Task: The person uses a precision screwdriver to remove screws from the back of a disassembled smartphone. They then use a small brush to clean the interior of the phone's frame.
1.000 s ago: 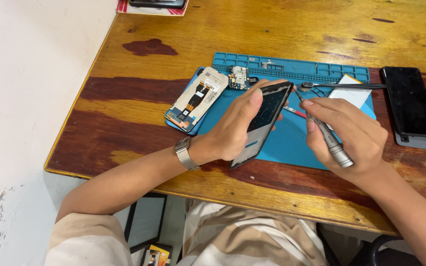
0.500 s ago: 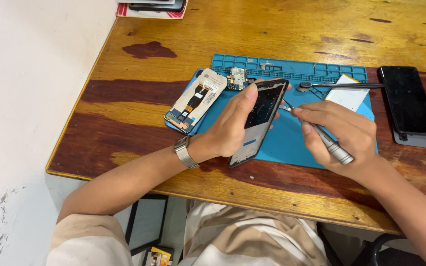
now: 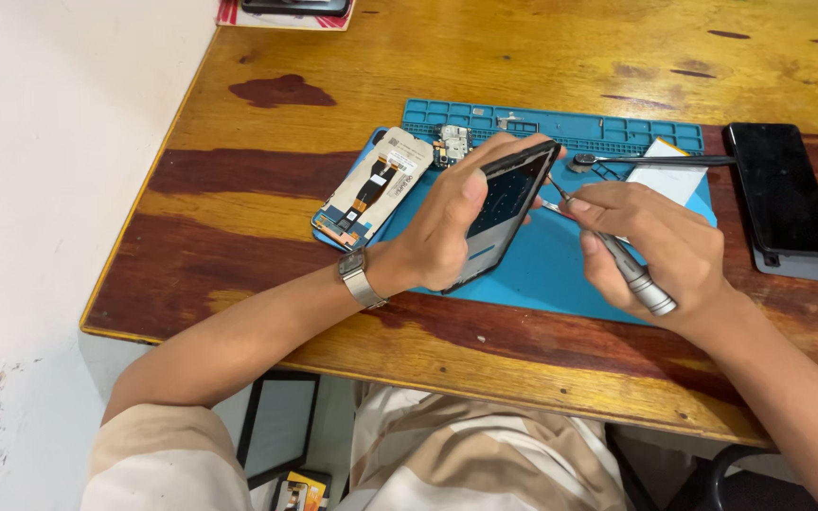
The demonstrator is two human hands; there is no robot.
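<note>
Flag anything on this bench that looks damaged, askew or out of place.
The wooden table has dark patches where the finish is worn off, left of the blue mat. An opened phone panel lies askew, hanging over the mat's left edge. The left hand tilts a phone frame; the right hand holds a screwdriver.

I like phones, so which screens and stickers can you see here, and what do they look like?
Phone frame: held tilted in the left hand, dark, rectangular.
Dark phone: flat on the table's right side, black blank screen.
Opened phone part: on the blue mat's left edge, pale with a white label.
White card: on the mat, far right.
</note>
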